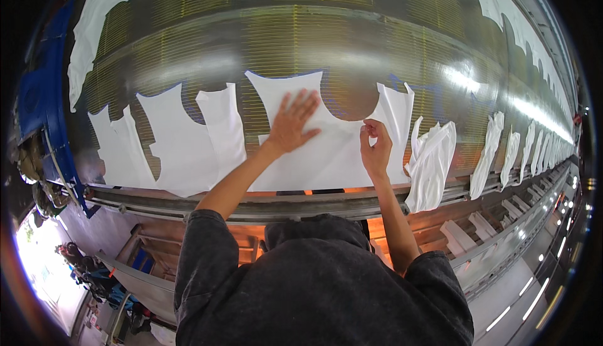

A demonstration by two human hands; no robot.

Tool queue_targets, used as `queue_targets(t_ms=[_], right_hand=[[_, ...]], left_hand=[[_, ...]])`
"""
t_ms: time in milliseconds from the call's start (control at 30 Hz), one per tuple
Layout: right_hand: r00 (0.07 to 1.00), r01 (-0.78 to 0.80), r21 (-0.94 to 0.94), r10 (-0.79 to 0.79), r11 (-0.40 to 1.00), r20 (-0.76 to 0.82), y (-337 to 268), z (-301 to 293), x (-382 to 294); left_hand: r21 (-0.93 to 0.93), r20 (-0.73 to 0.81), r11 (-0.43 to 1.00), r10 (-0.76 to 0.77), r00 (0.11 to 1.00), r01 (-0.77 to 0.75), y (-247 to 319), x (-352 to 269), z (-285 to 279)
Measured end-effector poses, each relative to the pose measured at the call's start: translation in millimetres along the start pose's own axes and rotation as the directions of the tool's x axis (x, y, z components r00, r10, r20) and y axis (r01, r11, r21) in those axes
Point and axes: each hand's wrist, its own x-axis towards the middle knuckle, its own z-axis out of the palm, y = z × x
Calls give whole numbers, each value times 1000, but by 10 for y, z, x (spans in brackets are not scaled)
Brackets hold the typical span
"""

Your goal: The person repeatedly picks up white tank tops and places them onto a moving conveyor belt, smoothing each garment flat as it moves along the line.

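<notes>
A white cut fabric panel [325, 157] lies before me on the long, shiny table, with a curved notch in its upper edge. My left hand [294, 124] rests palm down on the panel's left part, fingers spread. At the lower rim of the notch is my right hand [378, 143], its thumb and index finger curled close together; whether cloth is pinched between them cannot be made out. The panel's narrow right strip [395, 115] stands up in loose folds beyond that hand. Blue lines [332, 98] on the table run near the panel's edges.
Further white panels [181, 143] lie flat to the left. A crumpled white piece [431, 162] hangs over the table's metal edge rail [282, 207] at right, with several more beyond it. Yellow ruled lines [306, 35] mark the tabletop. A blue metal frame [42, 91] stands at the left end.
</notes>
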Motion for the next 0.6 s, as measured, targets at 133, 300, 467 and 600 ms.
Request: queue_targets(t_ms=[133,300,467,600], right_hand=[[1000,-5,16,5,1000,4,37,-53,2],[1000,-11,11,11,1000,-5,46,-91,14],[999,-40,34,40,999,-4,71,-80,-26],[998,-56,30,55,998,13,101,-60,-108]], left_hand=[[75,-98,993,-83,992,90,-345,397,-99],[81,-140,985,-140,980,152,-342,486,-114],[-8,-92,996,-92,991,92,-31,55,28],[-56,48,998,-25,999,27,285,-395,162]])
